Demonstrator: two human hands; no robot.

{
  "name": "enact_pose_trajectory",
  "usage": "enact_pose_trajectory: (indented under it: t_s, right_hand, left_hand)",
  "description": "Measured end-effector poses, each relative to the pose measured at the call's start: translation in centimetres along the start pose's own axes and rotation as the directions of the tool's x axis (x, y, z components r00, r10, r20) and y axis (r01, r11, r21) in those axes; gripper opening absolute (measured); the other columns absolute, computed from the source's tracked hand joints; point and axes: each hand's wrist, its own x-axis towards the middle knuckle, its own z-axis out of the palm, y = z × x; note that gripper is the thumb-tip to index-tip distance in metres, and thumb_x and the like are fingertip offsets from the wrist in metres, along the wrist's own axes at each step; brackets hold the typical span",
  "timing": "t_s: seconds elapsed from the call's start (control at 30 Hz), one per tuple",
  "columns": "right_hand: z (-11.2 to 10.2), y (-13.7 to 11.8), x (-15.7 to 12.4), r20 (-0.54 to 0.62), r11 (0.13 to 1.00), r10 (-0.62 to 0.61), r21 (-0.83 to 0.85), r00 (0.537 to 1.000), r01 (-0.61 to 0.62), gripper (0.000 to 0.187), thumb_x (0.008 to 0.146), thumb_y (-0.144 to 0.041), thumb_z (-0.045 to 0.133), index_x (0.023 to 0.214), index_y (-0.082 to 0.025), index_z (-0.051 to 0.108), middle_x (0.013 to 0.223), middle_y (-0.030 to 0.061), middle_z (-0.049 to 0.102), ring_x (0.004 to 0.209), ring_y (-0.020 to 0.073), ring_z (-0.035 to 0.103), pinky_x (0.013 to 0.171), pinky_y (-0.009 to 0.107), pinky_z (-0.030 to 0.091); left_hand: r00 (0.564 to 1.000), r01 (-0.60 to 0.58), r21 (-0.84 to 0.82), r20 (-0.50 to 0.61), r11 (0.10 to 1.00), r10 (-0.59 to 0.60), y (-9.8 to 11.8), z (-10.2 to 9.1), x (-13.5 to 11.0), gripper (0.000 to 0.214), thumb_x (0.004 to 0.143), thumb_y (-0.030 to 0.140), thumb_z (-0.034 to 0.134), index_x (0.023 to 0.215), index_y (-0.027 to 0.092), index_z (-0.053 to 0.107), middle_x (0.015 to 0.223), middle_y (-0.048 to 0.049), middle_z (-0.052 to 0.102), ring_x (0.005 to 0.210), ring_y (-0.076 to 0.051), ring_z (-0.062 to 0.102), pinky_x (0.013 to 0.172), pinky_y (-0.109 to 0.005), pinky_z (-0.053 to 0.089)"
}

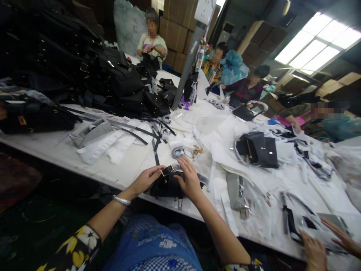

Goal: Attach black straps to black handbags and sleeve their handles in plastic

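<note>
A black strap with a gold-coloured buckle is pinched between the thumb and fingers of my left hand. My right hand has its fingers curved around the strap's pale wrapped end, just right of the buckle. Below both hands a black handbag lies at the table's near edge, partly covered by them. A small metal fitting hangs from its front. Beyond my right fingers sits a grey wrapped coil.
Black bags are heaped on the left of the white table. Tape dispensers stand at either side. A dark grey handbag lies right. A co-worker's hands are at lower right; other people sit across the table beyond a post.
</note>
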Motion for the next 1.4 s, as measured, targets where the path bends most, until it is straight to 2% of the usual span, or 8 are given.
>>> enact_pose_trajectory:
  t_s: [0.47, 0.63, 0.7, 0.8, 0.9, 1.07, 1.17, 1.4]
  right_hand:
    - [-6.6, 4.1, 2.9, 0.217, 0.966, -0.054, -0.237, 0.975, 0.106, 0.026, 0.091, -0.011, 0.052, 0.108, -0.026, 0.066, 0.107, 0.0056, 0.068, 0.108, 0.0224, 0.059, 0.115, 0.053, 0.01]
    - [-7.4, 1.3, -0.3, -0.087, 0.983, 0.179, 0.067, 0.98, -0.173, 0.025, 0.093, -0.032, 0.055, 0.111, -0.019, 0.067, 0.108, 0.0115, 0.068, 0.103, 0.0248, 0.06, 0.097, 0.039, 0.041]
    - [-5.5, -0.4, -1.9, -0.049, 0.877, 0.399, 0.314, 0.916, -0.365, 0.036, 0.095, -0.044, 0.048, 0.09, -0.018, 0.072, 0.082, 0.0093, 0.071, 0.08, 0.0215, 0.065, 0.082, 0.034, 0.048]
    - [-1.4, -2.2, -2.9, 0.304, 0.492, 0.519, 0.659, 0.799, -0.57, 0.052, 0.088, -0.062, 0.05, 0.086, -0.015, 0.074, 0.078, 0.0085, 0.071, 0.07, 0.0197, 0.066, 0.071, 0.032, 0.051]
    - [1.6, -3.3, -2.4, 0.37, 0.079, 0.53, 0.874, 0.763, -0.479, 0.05, 0.082, -0.062, 0.06, 0.093, -0.015, 0.074, 0.09, 0.0081, 0.071, 0.084, 0.0186, 0.066, 0.082, 0.032, 0.051]
    - [2.2, -4.7, -1.9, 0.395, -0.283, 0.675, 0.919, 0.624, -0.275, 0.036, 0.069, -0.05, 0.079, 0.079, -0.016, 0.072, 0.084, 0.0035, 0.068, 0.08, 0.0145, 0.061, 0.078, 0.027, 0.051]
    - [1.8, -5.8, -2.7, 0.473, -0.374, 0.651, 0.88, 0.593, -0.291, 0.035, 0.063, -0.045, 0.084, 0.077, -0.016, 0.07, 0.077, 0.0005, 0.065, 0.07, 0.0104, 0.058, 0.07, 0.022, 0.05]
    - [1.8, -8.1, -4.5, 0.407, -0.214, 0.75, 0.895, 0.522, -0.39, 0.039, 0.062, -0.049, 0.083, 0.071, -0.013, 0.069, 0.063, -0.002, 0.057, 0.058, 0.0073, 0.051, 0.055, 0.017, 0.042]
  left_hand:
    - [0.959, 0.206, -0.09, 0.217, 0.974, -0.182, 3.9, 0.9, 1.3, 0.047, 0.08, 0.047, 0.069, 0.118, 0.018, 0.067, 0.11, -0.0075, 0.072, 0.105, -0.026, 0.063, 0.089, -0.032, 0.049]
    - [0.96, 0.224, -0.078, 0.189, 0.972, -0.206, 4.0, 1.2, 1.5, 0.046, 0.08, 0.048, 0.068, 0.116, 0.019, 0.069, 0.114, -0.0071, 0.071, 0.11, -0.028, 0.062, 0.095, -0.035, 0.047]
    - [0.961, 0.216, -0.082, 0.193, 0.973, -0.197, 4.0, 1.1, 1.5, 0.045, 0.08, 0.048, 0.068, 0.116, 0.02, 0.07, 0.116, -0.0067, 0.071, 0.112, -0.028, 0.061, 0.096, -0.035, 0.046]
    - [0.958, 0.212, -0.076, 0.212, 0.974, -0.192, 4.0, 1.1, 1.3, 0.043, 0.081, 0.046, 0.069, 0.115, 0.021, 0.07, 0.116, -0.0063, 0.071, 0.115, -0.027, 0.059, 0.101, -0.035, 0.043]
    - [0.958, 0.199, -0.061, 0.223, 0.978, -0.181, 4.0, 1.1, 1.1, 0.042, 0.081, 0.044, 0.068, 0.115, 0.02, 0.07, 0.117, -0.0075, 0.07, 0.119, -0.027, 0.056, 0.105, -0.037, 0.039]
    - [0.967, 0.202, -0.066, 0.174, 0.977, -0.189, 3.7, 1.3, 0.6, 0.049, 0.078, 0.042, 0.071, 0.12, 0.019, 0.061, 0.105, -0.0079, 0.069, 0.099, -0.022, 0.063, 0.088, -0.032, 0.048]
    - [0.971, 0.201, -0.075, 0.148, 0.977, -0.188, 3.6, 1.5, 0.4, 0.047, 0.077, 0.04, 0.073, 0.117, 0.021, 0.057, 0.097, -0.0041, 0.065, 0.088, -0.018, 0.063, 0.078, -0.027, 0.048]
    - [0.971, 0.158, 0.024, 0.178, 0.987, -0.159, 4.5, 2.5, -0.1, 0.048, 0.073, 0.037, 0.075, 0.114, 0.019, 0.055, 0.084, -0.0009, 0.061, 0.078, -0.017, 0.061, 0.071, -0.026, 0.048]
